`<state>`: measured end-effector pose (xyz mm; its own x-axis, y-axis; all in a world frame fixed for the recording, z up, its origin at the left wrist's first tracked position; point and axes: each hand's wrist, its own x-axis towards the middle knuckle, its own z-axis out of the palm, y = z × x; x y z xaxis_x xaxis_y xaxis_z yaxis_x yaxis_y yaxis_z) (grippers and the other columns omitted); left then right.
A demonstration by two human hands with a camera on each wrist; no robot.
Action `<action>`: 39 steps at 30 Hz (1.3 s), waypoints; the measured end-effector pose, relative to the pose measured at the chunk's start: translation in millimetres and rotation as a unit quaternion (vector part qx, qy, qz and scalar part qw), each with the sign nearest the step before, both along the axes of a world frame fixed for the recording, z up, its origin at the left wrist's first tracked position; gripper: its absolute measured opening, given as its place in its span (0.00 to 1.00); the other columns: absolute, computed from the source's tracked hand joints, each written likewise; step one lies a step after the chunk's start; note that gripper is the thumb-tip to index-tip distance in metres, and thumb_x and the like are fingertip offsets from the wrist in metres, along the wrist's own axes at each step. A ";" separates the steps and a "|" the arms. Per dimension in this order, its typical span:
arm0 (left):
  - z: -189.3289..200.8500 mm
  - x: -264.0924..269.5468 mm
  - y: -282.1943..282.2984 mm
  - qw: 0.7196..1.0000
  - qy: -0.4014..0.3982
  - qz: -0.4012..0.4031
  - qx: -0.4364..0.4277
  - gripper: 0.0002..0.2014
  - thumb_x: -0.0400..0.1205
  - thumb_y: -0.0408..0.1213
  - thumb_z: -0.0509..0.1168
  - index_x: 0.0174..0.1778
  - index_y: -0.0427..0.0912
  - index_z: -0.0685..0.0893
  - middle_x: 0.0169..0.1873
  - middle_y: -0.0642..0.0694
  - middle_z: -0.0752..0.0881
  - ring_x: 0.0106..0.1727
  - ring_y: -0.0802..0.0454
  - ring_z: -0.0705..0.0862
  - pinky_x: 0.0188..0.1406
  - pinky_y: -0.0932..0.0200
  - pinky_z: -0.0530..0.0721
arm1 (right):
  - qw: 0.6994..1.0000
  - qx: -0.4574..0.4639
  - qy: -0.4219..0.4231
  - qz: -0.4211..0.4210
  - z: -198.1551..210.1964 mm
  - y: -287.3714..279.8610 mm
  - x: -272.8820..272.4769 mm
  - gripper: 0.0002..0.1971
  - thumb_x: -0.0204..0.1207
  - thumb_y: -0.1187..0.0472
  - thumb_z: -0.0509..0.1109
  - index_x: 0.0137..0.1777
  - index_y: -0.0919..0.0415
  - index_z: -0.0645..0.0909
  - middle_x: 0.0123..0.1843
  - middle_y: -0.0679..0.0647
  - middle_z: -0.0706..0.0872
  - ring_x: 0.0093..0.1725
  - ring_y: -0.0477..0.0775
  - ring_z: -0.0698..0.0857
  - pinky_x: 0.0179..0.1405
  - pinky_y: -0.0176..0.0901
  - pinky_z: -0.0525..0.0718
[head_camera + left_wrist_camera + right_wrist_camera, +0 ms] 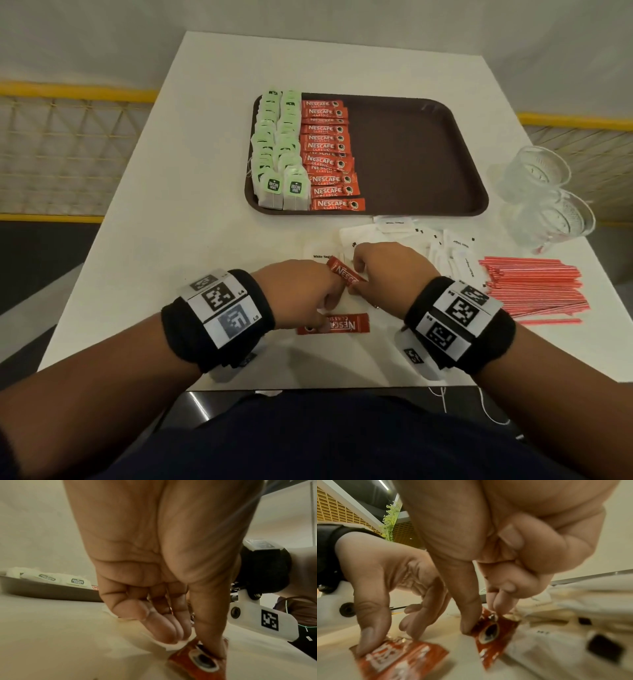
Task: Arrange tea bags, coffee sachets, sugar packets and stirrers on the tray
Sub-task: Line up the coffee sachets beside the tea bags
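The brown tray (411,154) holds two columns of green-tagged tea bags (277,147) and a column of red coffee sachets (329,154) at its left. In front of it on the table, my right hand (358,282) pinches one red coffee sachet (345,275) between thumb and fingers (469,627) and holds it tilted off the table. My left hand (320,310) has its thumb (211,642) and fingertips on a second sachet (334,323) lying flat near the table's front edge. White sugar packets (394,229) lie scattered just beyond my hands. Red stirrers (534,287) are piled at the right.
Two clear glasses (544,195) stand on the table right of the tray, behind the stirrers. The tray's right half is bare brown surface. The white table (171,240) ends close to my body, with yellow railing and netting beyond both sides.
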<state>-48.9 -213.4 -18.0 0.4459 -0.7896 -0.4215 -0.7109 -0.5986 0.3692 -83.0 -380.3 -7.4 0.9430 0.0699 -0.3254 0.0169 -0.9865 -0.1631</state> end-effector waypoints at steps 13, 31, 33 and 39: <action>8.4 21.4 35.4 0.975 0.112 0.156 -0.114 0.09 0.82 0.38 0.68 0.43 0.50 0.72 0.39 0.52 0.87 0.38 0.57 0.85 0.39 0.58 0.83 | 0.984 0.169 -0.015 -0.046 17.0 -21.2 6.3 0.04 0.77 0.53 0.72 0.45 0.51 0.84 0.43 0.45 0.85 0.44 0.46 0.82 0.46 0.43 0.80; 12.3 80.2 27.3 0.840 0.157 0.360 -0.374 0.07 0.81 0.44 0.71 0.47 0.45 0.87 0.40 0.57 0.90 0.42 0.63 0.86 0.46 0.65 0.83 | 0.928 0.362 -0.064 -0.066 21.4 -15.3 61.2 0.07 0.75 0.56 0.76 0.46 0.60 0.86 0.38 0.55 0.89 0.37 0.52 0.87 0.41 0.44 0.85; 12.0 84.8 29.4 0.825 0.167 0.376 -0.387 0.07 0.81 0.42 0.71 0.47 0.42 0.87 0.42 0.55 0.91 0.44 0.63 0.88 0.47 0.64 0.84 | 0.905 0.410 -0.049 -0.101 19.2 -18.4 63.3 0.07 0.77 0.60 0.74 0.48 0.64 0.86 0.38 0.52 0.89 0.31 0.40 0.83 0.32 0.31 0.80; 14.4 94.7 29.5 0.806 0.210 0.387 -0.395 0.06 0.84 0.41 0.68 0.43 0.44 0.85 0.30 0.65 0.86 0.31 0.71 0.81 0.31 0.77 0.76 | 0.832 0.518 0.008 -0.197 20.4 -26.7 83.9 0.08 0.77 0.61 0.73 0.51 0.66 0.86 0.40 0.55 0.90 0.26 0.43 0.76 0.23 0.32 0.74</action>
<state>45.8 -183.9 -3.6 0.8828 -0.4393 -0.1664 0.0508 -0.2629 0.9635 1.0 -407.0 13.0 0.9553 0.0084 -0.2955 -0.2846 -0.2441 -0.9270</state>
